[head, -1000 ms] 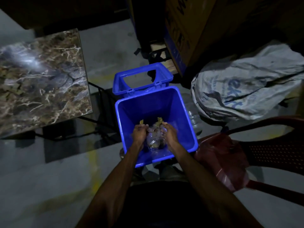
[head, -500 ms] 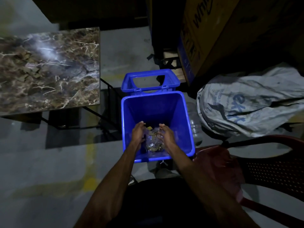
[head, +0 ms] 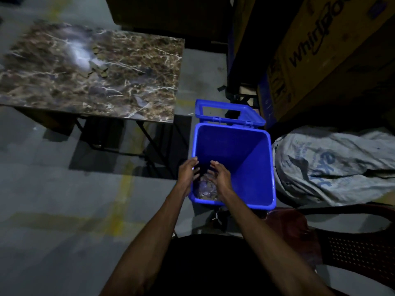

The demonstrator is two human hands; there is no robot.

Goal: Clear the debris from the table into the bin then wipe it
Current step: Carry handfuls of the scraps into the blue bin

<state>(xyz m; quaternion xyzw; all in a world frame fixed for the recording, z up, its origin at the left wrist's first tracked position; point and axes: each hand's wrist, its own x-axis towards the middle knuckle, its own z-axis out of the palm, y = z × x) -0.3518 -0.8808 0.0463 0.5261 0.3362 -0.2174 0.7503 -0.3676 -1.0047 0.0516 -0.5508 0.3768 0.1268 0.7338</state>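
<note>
A: Where do the hands sit against the blue bin (head: 252,159)?

B: Both are over its near left corner. The left hand (head: 188,174) hangs right at the bin's left rim, the right hand (head: 221,177) just inside it, palms turned toward each other with a gap between them.

A: Gripping anything?

B: No. The fingers of both are spread and relaxed, holding nothing.

A: And the debris?

B: A crumpled clear plastic piece (head: 206,189) lies down inside the bin, below and between the hands, against the near wall. It's dim and blurred there, so I can't tell whether other scraps lie with it. A few small debris scraps (head: 97,68) lie on the marble-patterned table (head: 132,86), which stands left of and beyond the bin, well apart from the hands.

A: What else surrounds the bin?

B: Its lid (head: 229,114) is swung open on the far side, standing behind the rim. To the bin's right lies a grey printed sack (head: 333,165), just beside it. Beyond the bin on the right stands a cardboard box (head: 320,60) with "Whirlpool" lettering. Nearer than the bin, on the right, is a dark red plastic chair (head: 350,248).
</note>
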